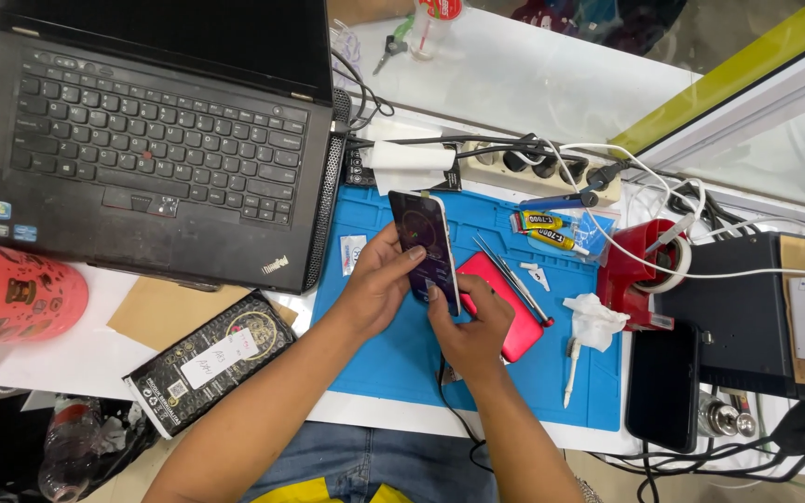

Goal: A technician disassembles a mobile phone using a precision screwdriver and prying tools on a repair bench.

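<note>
My left hand [376,284] grips a smartphone [424,240] by its left edge and holds it upright over the blue work mat [379,359]; its screen is lit. At the phone's lower right edge my right hand [470,326] touches it with the fingers curled round the bottom. A thin black cable [449,401] runs down from under the right hand toward my lap. Partly under the right hand, a red phone case [514,307] lies on the mat.
An open black laptop [156,140] fills the left. A black packaged item [211,359] lies below it, a red bottle [6,293] at far left. Tweezers [510,275], glue tubes [547,231], crumpled tissue [593,319], a red tape dispenser [640,270], a dark phone [663,384] and a power strip [533,172] crowd the right.
</note>
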